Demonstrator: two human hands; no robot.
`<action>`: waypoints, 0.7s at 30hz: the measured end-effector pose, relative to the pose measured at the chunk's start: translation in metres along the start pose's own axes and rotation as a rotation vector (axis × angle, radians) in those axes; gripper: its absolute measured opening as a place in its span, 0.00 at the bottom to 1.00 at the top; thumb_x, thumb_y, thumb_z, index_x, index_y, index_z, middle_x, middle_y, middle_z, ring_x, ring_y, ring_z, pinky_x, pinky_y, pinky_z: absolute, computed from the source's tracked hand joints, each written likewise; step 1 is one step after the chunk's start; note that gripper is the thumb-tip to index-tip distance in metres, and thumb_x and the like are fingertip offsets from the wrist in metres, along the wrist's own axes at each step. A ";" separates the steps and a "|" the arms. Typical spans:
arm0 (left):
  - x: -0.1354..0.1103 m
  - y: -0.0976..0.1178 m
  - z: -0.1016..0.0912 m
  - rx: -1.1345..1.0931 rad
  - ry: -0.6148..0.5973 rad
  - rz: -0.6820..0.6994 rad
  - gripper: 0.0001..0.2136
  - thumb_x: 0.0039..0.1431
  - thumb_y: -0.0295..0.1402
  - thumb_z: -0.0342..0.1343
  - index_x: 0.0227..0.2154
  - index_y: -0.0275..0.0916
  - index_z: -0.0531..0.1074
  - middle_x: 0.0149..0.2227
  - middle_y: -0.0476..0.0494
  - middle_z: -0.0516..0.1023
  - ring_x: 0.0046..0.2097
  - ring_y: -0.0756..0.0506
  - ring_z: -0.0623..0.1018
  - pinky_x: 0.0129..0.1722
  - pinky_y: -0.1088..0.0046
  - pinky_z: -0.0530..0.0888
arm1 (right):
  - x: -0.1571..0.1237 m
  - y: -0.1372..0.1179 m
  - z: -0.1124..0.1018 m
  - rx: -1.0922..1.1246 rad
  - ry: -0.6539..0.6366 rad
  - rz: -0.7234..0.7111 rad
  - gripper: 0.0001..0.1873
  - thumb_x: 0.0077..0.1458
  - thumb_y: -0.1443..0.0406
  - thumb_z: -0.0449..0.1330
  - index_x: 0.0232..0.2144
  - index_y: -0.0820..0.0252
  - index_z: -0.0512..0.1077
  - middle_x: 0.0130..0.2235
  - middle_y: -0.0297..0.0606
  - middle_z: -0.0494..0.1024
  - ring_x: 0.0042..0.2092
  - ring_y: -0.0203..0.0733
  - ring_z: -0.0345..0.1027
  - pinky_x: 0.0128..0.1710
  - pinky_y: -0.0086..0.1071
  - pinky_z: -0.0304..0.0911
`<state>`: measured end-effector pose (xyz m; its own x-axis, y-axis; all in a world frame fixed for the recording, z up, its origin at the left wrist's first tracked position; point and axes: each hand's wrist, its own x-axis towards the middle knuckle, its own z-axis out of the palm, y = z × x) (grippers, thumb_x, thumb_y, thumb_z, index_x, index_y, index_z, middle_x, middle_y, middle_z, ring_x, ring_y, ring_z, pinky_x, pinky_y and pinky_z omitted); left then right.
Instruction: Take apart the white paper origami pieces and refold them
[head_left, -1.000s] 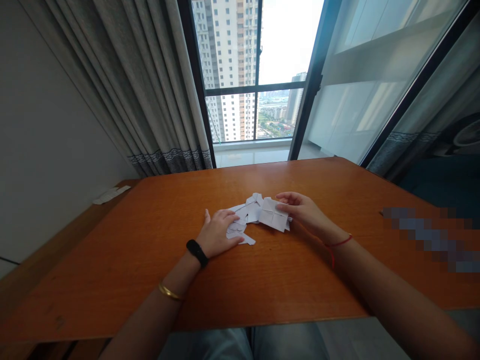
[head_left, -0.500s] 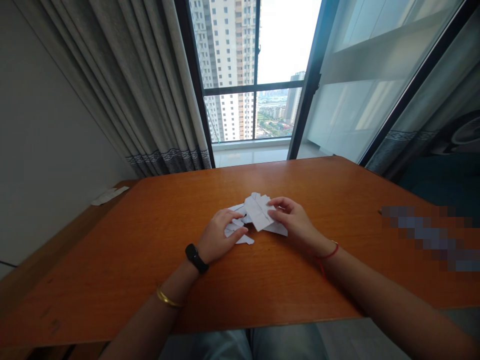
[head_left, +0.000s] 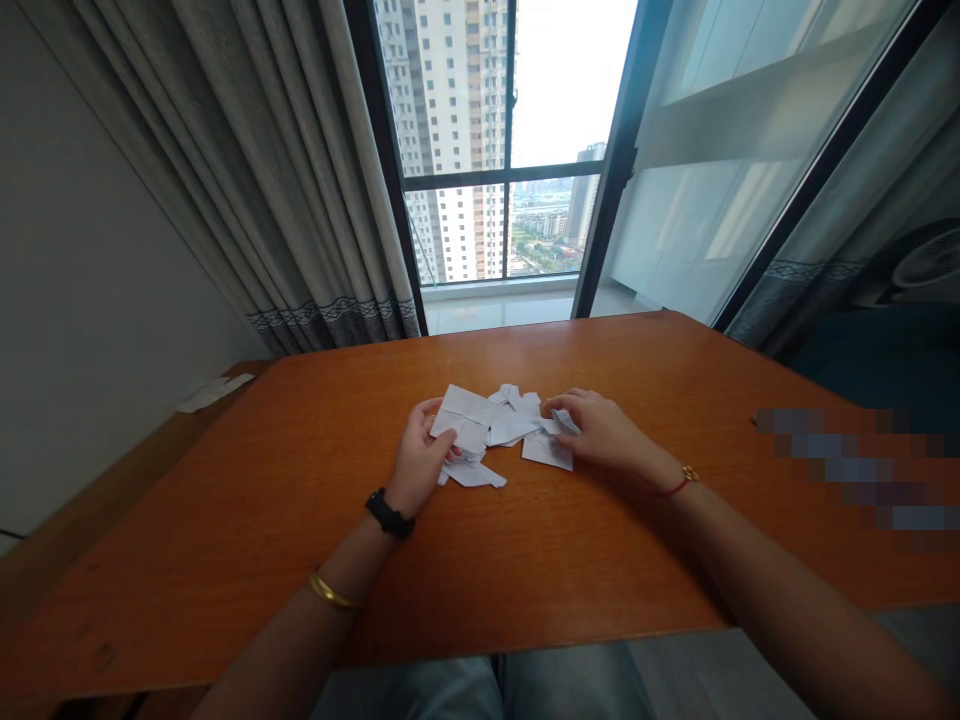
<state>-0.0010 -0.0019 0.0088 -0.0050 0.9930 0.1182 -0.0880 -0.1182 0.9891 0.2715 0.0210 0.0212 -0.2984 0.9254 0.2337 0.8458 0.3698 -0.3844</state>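
Observation:
A creased white piece of paper (head_left: 463, 415) is pinched between the thumb and fingers of my left hand (head_left: 421, 455), raised over other scraps. Beneath it several white paper pieces (head_left: 474, 473) lie loosely on top of one another. My right hand (head_left: 600, 430) has its thumb and fingers closed on another paper piece (head_left: 559, 424) at the right side of the pile. Below those fingertips a flat scrap (head_left: 546, 450) rests on the table. More torn, folded pieces (head_left: 514, 412) lie between the hands, partly overlapping.
The brown wooden table (head_left: 420, 590) stretches out toward a window (head_left: 510, 180). At the far left, a white paper (head_left: 215, 393) lies on a ledge by the wall. A blurred patch (head_left: 847, 470) covers something at the right. Grey curtains (head_left: 300, 200) hang behind the table.
The creased paper piece has passed from my right hand in the middle to my left hand at the left. My right hand now grips a different piece at the pile's right side.

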 end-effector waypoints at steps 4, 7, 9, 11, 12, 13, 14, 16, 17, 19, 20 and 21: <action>0.003 0.004 -0.004 -0.292 0.089 -0.161 0.15 0.46 0.26 0.57 0.39 0.38 0.64 0.31 0.49 0.74 0.24 0.51 0.73 0.21 0.77 0.71 | -0.002 -0.007 0.004 -0.076 -0.055 0.003 0.19 0.44 0.69 0.59 0.42 0.57 0.73 0.44 0.41 0.76 0.43 0.46 0.68 0.41 0.33 0.60; 0.006 0.005 -0.007 -0.447 0.176 -0.233 0.13 0.45 0.22 0.57 0.35 0.38 0.64 0.29 0.49 0.74 0.26 0.50 0.75 0.24 0.75 0.75 | 0.000 -0.002 0.007 -0.033 -0.028 0.026 0.18 0.46 0.71 0.57 0.42 0.57 0.73 0.44 0.39 0.77 0.40 0.43 0.69 0.39 0.31 0.60; 0.007 0.005 -0.008 -0.488 0.205 -0.259 0.10 0.46 0.21 0.57 0.31 0.36 0.65 0.29 0.48 0.74 0.29 0.50 0.77 0.27 0.74 0.76 | 0.002 0.004 0.008 -0.039 0.008 0.048 0.17 0.47 0.70 0.56 0.41 0.58 0.74 0.43 0.39 0.77 0.39 0.43 0.69 0.39 0.31 0.60; 0.008 0.005 -0.008 -0.508 0.215 -0.273 0.07 0.47 0.21 0.57 0.29 0.35 0.66 0.28 0.47 0.74 0.30 0.49 0.77 0.29 0.74 0.77 | 0.004 0.010 0.010 -0.044 0.042 0.068 0.16 0.48 0.70 0.56 0.41 0.58 0.74 0.42 0.39 0.78 0.39 0.42 0.69 0.38 0.31 0.60; 0.008 0.005 -0.008 -0.518 0.216 -0.278 0.06 0.47 0.21 0.56 0.29 0.35 0.66 0.28 0.46 0.74 0.31 0.49 0.78 0.30 0.74 0.77 | 0.004 0.012 0.010 -0.038 0.057 0.077 0.15 0.48 0.70 0.55 0.40 0.58 0.74 0.41 0.39 0.78 0.39 0.42 0.69 0.38 0.31 0.60; 0.008 0.006 -0.007 -0.527 0.215 -0.279 0.06 0.48 0.21 0.56 0.29 0.34 0.67 0.29 0.46 0.74 0.32 0.48 0.78 0.30 0.73 0.78 | 0.005 0.013 0.011 -0.026 0.070 0.083 0.15 0.49 0.69 0.55 0.40 0.58 0.74 0.40 0.39 0.78 0.39 0.42 0.69 0.38 0.31 0.61; 0.008 0.006 -0.007 -0.537 0.212 -0.281 0.06 0.48 0.21 0.56 0.30 0.34 0.67 0.30 0.46 0.75 0.32 0.48 0.79 0.30 0.72 0.78 | 0.005 0.014 0.012 -0.010 0.081 0.085 0.15 0.50 0.69 0.55 0.40 0.58 0.74 0.40 0.39 0.78 0.39 0.42 0.69 0.38 0.30 0.61; 0.007 0.007 -0.006 -0.546 0.209 -0.292 0.05 0.51 0.24 0.56 0.32 0.35 0.68 0.31 0.45 0.76 0.32 0.46 0.79 0.29 0.71 0.78 | 0.006 0.015 0.013 0.020 0.105 0.088 0.14 0.50 0.69 0.54 0.39 0.59 0.75 0.39 0.39 0.78 0.38 0.41 0.69 0.38 0.30 0.61; 0.007 0.008 -0.006 -0.539 0.212 -0.299 0.05 0.52 0.26 0.56 0.34 0.35 0.68 0.32 0.45 0.76 0.32 0.46 0.79 0.28 0.71 0.78 | 0.007 0.015 0.014 0.033 0.122 0.088 0.14 0.51 0.69 0.54 0.39 0.58 0.75 0.39 0.39 0.78 0.37 0.41 0.70 0.37 0.30 0.61; 0.007 0.009 -0.006 -0.505 0.225 -0.310 0.06 0.55 0.29 0.55 0.36 0.35 0.69 0.31 0.44 0.77 0.29 0.47 0.79 0.26 0.71 0.78 | 0.008 0.017 0.015 0.054 0.171 0.104 0.12 0.52 0.68 0.54 0.38 0.58 0.75 0.38 0.38 0.79 0.36 0.41 0.70 0.37 0.31 0.61; 0.007 0.009 -0.006 -0.484 0.233 -0.311 0.07 0.56 0.30 0.54 0.37 0.35 0.69 0.30 0.44 0.77 0.27 0.47 0.78 0.25 0.72 0.77 | 0.008 0.018 0.015 0.061 0.203 0.120 0.11 0.52 0.67 0.54 0.37 0.58 0.75 0.37 0.38 0.79 0.35 0.40 0.70 0.36 0.31 0.61; 0.007 0.009 -0.006 -0.466 0.239 -0.308 0.06 0.57 0.31 0.54 0.37 0.34 0.68 0.29 0.45 0.77 0.25 0.48 0.78 0.24 0.72 0.77 | 0.009 0.020 0.015 0.062 0.237 0.141 0.10 0.53 0.66 0.55 0.36 0.58 0.75 0.36 0.38 0.79 0.35 0.41 0.70 0.35 0.31 0.61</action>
<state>-0.0076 0.0042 0.0182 -0.1283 0.9613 -0.2439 -0.5480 0.1362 0.8253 0.2790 0.0380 0.0020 -0.0617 0.9255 0.3737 0.8410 0.2498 -0.4800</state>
